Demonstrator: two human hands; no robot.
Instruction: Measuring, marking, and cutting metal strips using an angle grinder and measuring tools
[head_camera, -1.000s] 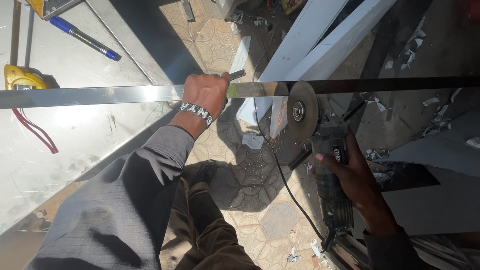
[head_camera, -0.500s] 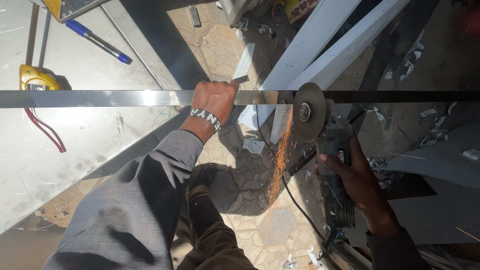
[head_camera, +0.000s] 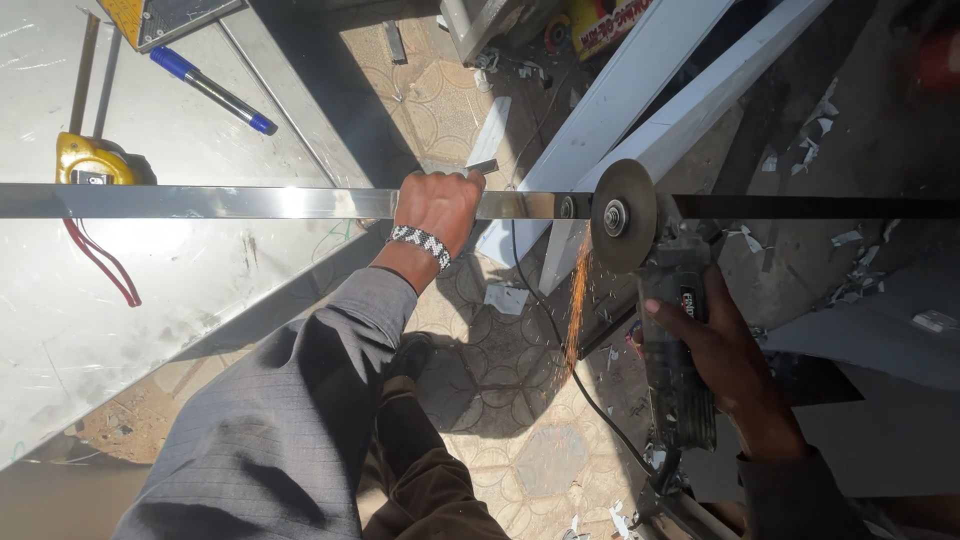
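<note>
A long shiny metal strip (head_camera: 250, 202) runs across the view from the left edge to the right. My left hand (head_camera: 438, 208), with a beaded bracelet at the wrist, is closed around the strip near its middle. My right hand (head_camera: 712, 345) grips the body of a dark angle grinder (head_camera: 672, 350). Its round cutting disc (head_camera: 622, 214) meets the strip just right of my left hand. Orange sparks (head_camera: 576, 305) stream down from the disc.
A steel sheet table (head_camera: 130, 290) at the left carries a yellow tape measure (head_camera: 90, 160), a blue pen (head_camera: 212, 90) and a red cord. White metal profiles (head_camera: 660, 90) lean at the upper right. The grinder's cable trails over a patterned tile floor (head_camera: 520, 400) littered with scraps.
The disc has come against the strip and sparks have started, growing longer. My left hand stays on the strip, and the view has shifted slightly.
</note>
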